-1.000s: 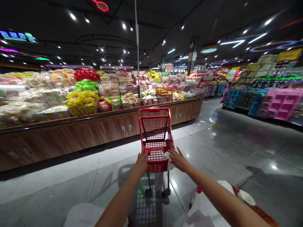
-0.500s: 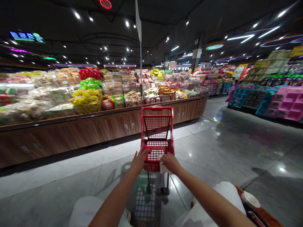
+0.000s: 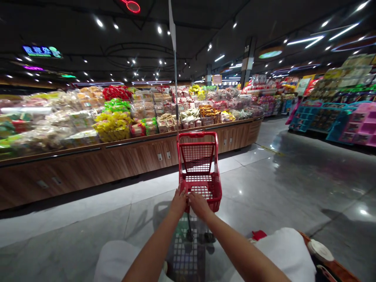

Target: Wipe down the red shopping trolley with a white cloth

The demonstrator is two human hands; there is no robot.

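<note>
A small red shopping cart [image 3: 199,150] with a grid basket stands on the floor in front of me, turned slightly. My left hand [image 3: 179,203] grips the near left corner of its basket rim. Close beside it, almost touching, is my right hand [image 3: 199,204], its fingers curled at the near edge of the basket. A white wipe seen in that hand a moment ago is mostly hidden under the palm now. A thin pole with a white flag [image 3: 172,31] rises from the cart's left side.
A long wood-panelled display counter [image 3: 141,154] heaped with packaged food runs behind the cart. Teal and pink display racks [image 3: 358,123] stand at the right. At lower right is an orange-brown bag [image 3: 337,266] beside my white-clad knee. The grey floor [image 3: 282,172] is shiny.
My right hand has moved left, along the cart's near edge, up to my left hand. The cart has turned a little and its near end shows further right. The wipe has become hidden.
</note>
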